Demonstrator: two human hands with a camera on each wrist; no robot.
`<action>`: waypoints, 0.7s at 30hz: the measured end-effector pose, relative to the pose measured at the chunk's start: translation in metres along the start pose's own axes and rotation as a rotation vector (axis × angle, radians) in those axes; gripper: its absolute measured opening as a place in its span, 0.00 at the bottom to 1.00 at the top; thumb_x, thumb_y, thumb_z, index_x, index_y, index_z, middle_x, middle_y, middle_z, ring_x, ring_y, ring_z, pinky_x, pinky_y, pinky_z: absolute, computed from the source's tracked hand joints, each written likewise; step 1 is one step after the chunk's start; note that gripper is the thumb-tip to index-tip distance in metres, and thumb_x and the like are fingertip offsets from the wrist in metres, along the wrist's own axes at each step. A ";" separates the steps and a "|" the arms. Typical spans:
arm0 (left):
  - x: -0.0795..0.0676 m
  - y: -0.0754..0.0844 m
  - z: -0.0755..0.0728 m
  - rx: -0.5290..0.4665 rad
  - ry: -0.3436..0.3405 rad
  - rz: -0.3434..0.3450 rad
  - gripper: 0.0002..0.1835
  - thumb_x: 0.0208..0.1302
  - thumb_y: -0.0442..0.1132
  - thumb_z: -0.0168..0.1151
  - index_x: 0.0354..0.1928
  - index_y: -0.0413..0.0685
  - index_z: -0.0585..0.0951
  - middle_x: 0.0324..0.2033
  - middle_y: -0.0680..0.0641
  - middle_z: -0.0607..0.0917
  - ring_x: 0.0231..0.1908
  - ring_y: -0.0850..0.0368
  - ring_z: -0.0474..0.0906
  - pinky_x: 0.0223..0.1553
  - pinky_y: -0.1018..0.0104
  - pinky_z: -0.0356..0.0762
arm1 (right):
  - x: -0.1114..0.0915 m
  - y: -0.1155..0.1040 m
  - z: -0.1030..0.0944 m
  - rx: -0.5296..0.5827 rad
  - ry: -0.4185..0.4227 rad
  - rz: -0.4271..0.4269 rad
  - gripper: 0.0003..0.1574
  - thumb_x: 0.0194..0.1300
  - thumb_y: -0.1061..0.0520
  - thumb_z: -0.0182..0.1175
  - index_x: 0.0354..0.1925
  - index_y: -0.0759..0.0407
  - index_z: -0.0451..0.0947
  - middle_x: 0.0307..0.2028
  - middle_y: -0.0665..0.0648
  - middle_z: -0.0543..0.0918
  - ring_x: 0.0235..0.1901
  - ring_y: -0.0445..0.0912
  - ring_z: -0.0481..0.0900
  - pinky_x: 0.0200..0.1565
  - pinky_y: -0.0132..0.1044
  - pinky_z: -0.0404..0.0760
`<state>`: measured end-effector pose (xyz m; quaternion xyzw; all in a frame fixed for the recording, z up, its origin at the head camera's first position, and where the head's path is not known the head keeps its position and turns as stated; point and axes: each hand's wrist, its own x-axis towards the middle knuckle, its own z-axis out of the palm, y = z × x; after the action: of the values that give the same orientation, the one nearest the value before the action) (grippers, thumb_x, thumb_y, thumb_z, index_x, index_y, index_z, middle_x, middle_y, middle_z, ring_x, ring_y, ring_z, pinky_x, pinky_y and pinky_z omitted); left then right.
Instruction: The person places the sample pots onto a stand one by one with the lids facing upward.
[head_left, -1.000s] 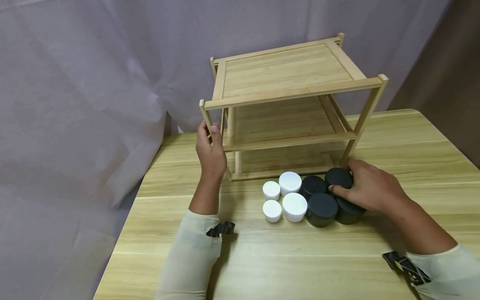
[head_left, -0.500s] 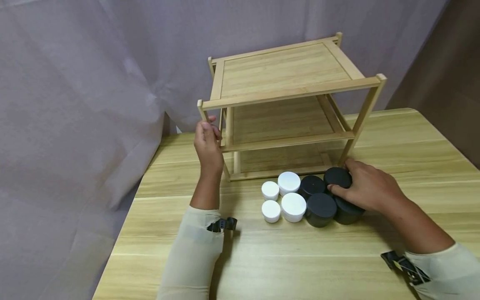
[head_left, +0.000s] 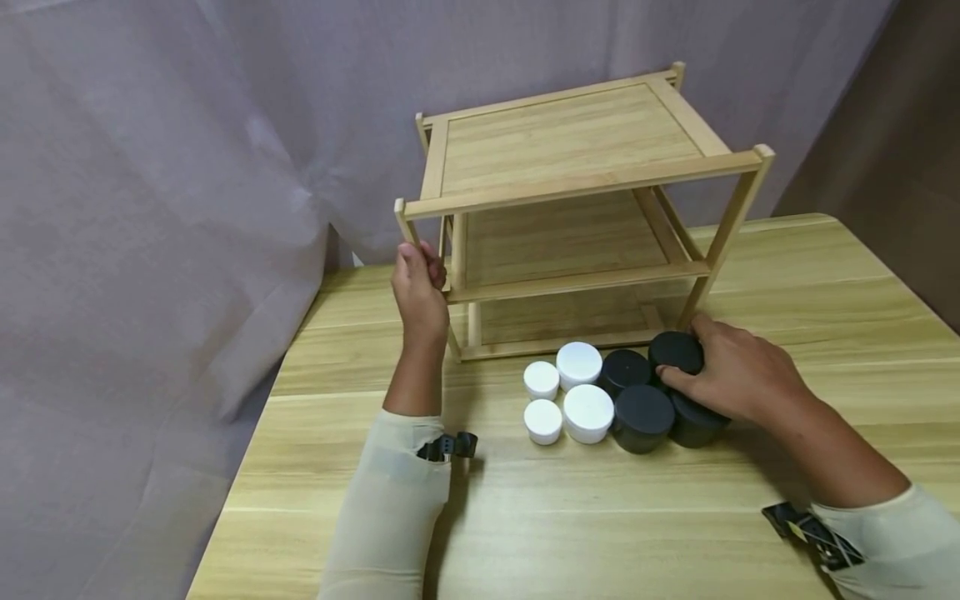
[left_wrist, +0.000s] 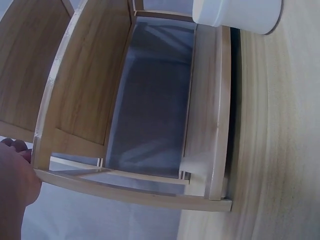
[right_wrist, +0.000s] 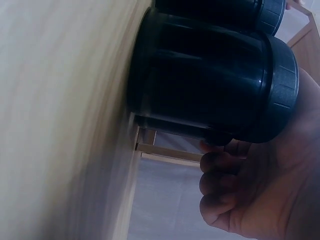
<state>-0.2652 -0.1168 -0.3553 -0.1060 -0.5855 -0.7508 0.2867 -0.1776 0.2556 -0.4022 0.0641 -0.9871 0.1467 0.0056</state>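
A three-tier wooden rack stands tilted in view at the back of the table. My left hand grips its front left post, fingers curled round it below the top shelf. In the left wrist view that hand shows at the edge beside the post. My right hand holds the rear right black jar between thumb and fingers. A front black jar lies partly under the palm; the right wrist view shows a black jar standing on the table, close to the curled fingers.
Left of the held jar stand other black jars, then two larger white jars and two small white ones, in two rows before the rack. Grey cloth hangs behind the wooden table.
My left hand has shifted its fingers on the rack's post: the thumb stood raised before, then the fingers loosened, and now they are curled round it. Right hand and jars look unmoved.
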 end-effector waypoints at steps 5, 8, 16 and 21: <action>-0.001 -0.003 0.000 0.014 -0.019 0.014 0.37 0.61 0.81 0.42 0.35 0.53 0.71 0.25 0.56 0.66 0.23 0.65 0.59 0.26 0.74 0.57 | -0.001 0.000 0.000 -0.002 0.005 -0.002 0.45 0.66 0.29 0.69 0.56 0.66 0.74 0.44 0.73 0.86 0.35 0.62 0.84 0.26 0.46 0.70; -0.001 -0.006 -0.002 0.027 -0.023 0.012 0.38 0.61 0.82 0.42 0.35 0.53 0.71 0.24 0.56 0.66 0.23 0.65 0.59 0.26 0.74 0.57 | -0.001 0.001 0.000 0.004 0.012 0.009 0.48 0.66 0.29 0.69 0.59 0.68 0.74 0.47 0.76 0.85 0.38 0.66 0.85 0.27 0.50 0.75; -0.005 -0.018 -0.008 0.051 -0.025 0.038 0.38 0.63 0.82 0.41 0.35 0.52 0.72 0.23 0.56 0.67 0.21 0.66 0.59 0.24 0.74 0.58 | -0.002 -0.002 0.001 0.074 0.080 0.053 0.52 0.64 0.27 0.71 0.60 0.71 0.75 0.47 0.79 0.86 0.40 0.70 0.86 0.26 0.48 0.74; -0.005 -0.023 -0.007 0.026 -0.041 0.063 0.38 0.65 0.81 0.41 0.34 0.51 0.71 0.23 0.55 0.65 0.21 0.66 0.58 0.24 0.74 0.57 | -0.005 -0.003 -0.003 0.066 0.119 0.046 0.51 0.64 0.27 0.71 0.58 0.71 0.76 0.44 0.76 0.87 0.38 0.68 0.86 0.25 0.47 0.73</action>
<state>-0.2728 -0.1187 -0.3787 -0.1362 -0.5971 -0.7315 0.2996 -0.1727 0.2542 -0.3988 0.0326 -0.9808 0.1828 0.0589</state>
